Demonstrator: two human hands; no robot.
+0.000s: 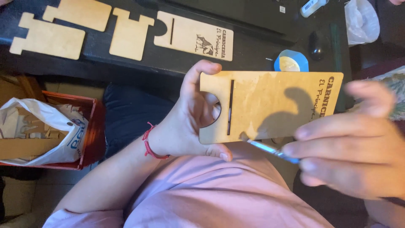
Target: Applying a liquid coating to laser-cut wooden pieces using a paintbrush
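Our left hand (185, 122) pinches the slotted wooden panel (270, 105) above our lap while our right hand (350, 143) pinches a thin brush (270, 150) at its lower edge, four cut panels (126, 29) waiting untouched on the tabletop (253, 38).

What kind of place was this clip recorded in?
Probably a small craft or home workshop. Laser-cut wooden pieces lie on a dark worktable beside a blue tape roll. The left hand holds a slotted wooden panel, and the right hand holds a thin tool at its lower edge.
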